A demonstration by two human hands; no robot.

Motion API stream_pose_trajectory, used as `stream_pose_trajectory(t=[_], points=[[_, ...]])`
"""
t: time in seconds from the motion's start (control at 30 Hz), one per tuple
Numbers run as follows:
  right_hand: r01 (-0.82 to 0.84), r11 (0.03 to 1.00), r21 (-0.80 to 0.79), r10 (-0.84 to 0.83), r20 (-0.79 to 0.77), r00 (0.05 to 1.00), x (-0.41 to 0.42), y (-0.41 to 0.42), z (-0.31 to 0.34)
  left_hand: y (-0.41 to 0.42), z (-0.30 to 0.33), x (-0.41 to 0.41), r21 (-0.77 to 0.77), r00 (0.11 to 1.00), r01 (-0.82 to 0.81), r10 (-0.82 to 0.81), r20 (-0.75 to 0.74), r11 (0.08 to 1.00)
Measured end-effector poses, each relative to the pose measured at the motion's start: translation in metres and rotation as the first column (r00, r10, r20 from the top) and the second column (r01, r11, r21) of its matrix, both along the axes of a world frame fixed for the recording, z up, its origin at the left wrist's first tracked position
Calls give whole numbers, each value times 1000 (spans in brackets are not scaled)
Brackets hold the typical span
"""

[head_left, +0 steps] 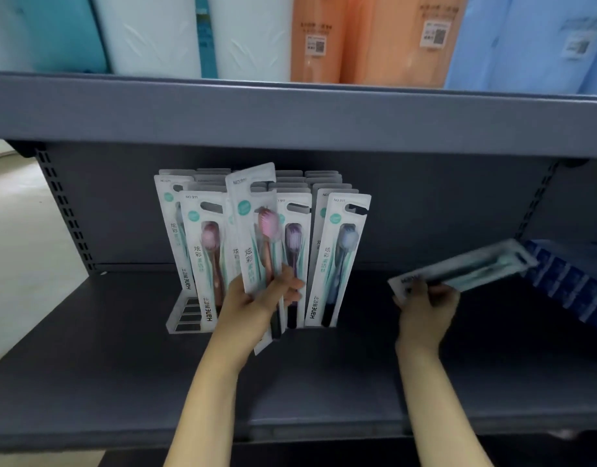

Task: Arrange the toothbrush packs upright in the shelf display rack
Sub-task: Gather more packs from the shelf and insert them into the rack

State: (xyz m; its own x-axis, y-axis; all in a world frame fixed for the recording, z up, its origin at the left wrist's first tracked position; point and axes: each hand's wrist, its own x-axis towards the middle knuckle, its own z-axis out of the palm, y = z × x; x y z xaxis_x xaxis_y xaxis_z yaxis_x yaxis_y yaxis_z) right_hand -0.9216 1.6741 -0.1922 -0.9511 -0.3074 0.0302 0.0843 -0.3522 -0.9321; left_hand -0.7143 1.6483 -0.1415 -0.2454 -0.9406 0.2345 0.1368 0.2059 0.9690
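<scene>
Gripping a light, stiff white-card pink-brush toothbrush pack point(256, 237) low at its base w/ left hand point(253, 298) before the clear plastic rack point(185, 318) mid-shelf — right hand point(425, 305) pinches another slippery flat pack point(465, 267) by its end, nr shelf's right edge.

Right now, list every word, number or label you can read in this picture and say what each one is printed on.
"NO 911": top of the toothbrush pack held upright by the left hand, and of the rack's front packs.
"Hane": lower left edge of the front packs.
"炫彩": down those packs' left side.
Pack in the right hand: print blurred.
White stickers on the orange and blue goods on the shelf above: too small to read.
</scene>
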Motion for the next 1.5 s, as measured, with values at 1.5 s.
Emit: stream_pose_trajectory(t=[1.5], points=[[-202,905,375,425,-767,480,128,61,117,28,-12,55,-134,991,13,5,131,991]])
